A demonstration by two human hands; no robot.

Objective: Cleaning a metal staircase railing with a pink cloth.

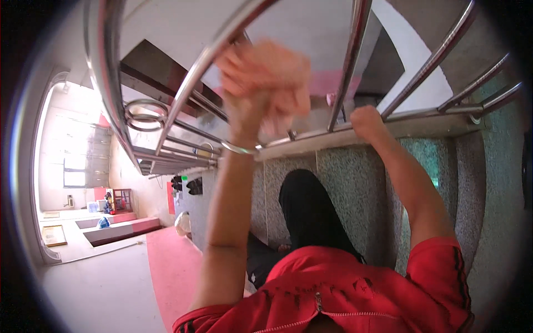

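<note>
My left hand is raised at the metal stair railing, closed on a crumpled orange-pink cloth. Both the cloth and the hand are blurred. The cloth lies close to a slanting railing bar; whether it touches the bar I cannot tell. Farther right, my right hand is curled at the railing's bottom rail, between two upright bars. Its fingertips are hidden, so its hold on the rail is not clear.
Speckled stone stairs lie under me, with my bent knee over them. Metal rings sit between railing bars at left. Dark shoes stand beyond the railing's foot. A pink-and-white wall runs at lower left.
</note>
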